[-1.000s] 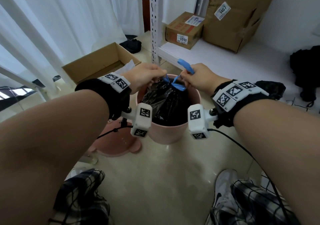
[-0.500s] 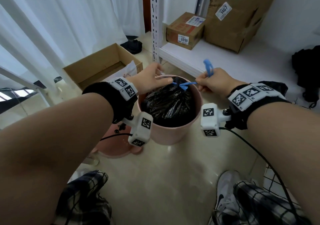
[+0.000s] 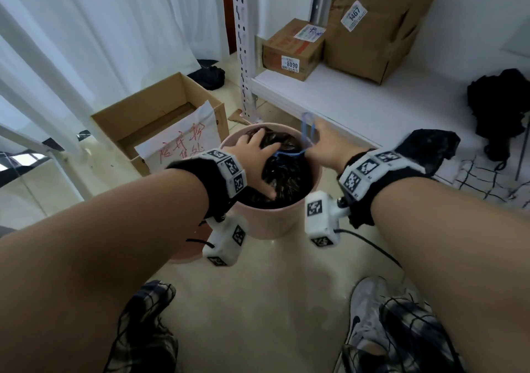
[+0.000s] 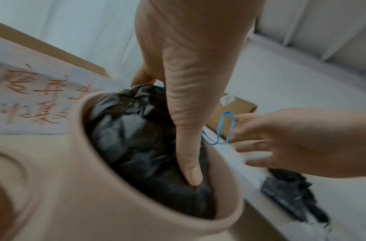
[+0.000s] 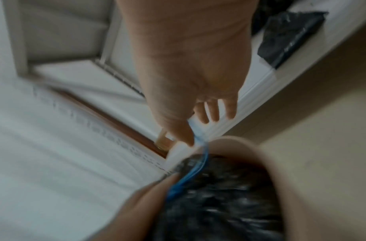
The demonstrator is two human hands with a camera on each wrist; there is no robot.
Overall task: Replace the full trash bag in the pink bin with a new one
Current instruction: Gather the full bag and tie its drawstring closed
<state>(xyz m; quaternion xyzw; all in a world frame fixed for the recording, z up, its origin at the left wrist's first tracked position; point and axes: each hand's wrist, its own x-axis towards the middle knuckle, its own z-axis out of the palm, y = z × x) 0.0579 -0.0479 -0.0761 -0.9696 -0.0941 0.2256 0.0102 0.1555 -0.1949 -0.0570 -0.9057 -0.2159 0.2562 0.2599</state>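
A pink bin [image 3: 269, 223] stands on the floor with a full black trash bag [image 3: 289, 174] inside. My left hand [image 3: 255, 160] lies spread on top of the bag and presses it down; in the left wrist view its thumb [image 4: 188, 163] digs into the bag [image 4: 132, 130] by the bin's rim [image 4: 136, 212]. My right hand [image 3: 324, 146] is beyond the bin's right rim and pinches the bag's blue drawstring [image 3: 308, 127], whose loop stands up from its fingers. The right wrist view is blurred but shows the drawstring [image 5: 190, 176] running from the right hand [image 5: 194, 97] down to the bag [image 5: 219, 203].
An open cardboard box [image 3: 149, 120] with a paper sign stands left of the bin. A pink lid [image 3: 183, 253] lies on the floor by the bin. A low white shelf [image 3: 372, 108] behind holds cardboard boxes, a folded black bag [image 3: 430, 148] and dark cloth. My feet are below.
My left hand has let go of the drawstring and dropped flat onto the bag. My right hand has kept hold of the string and moved right and farther away, past the rim.
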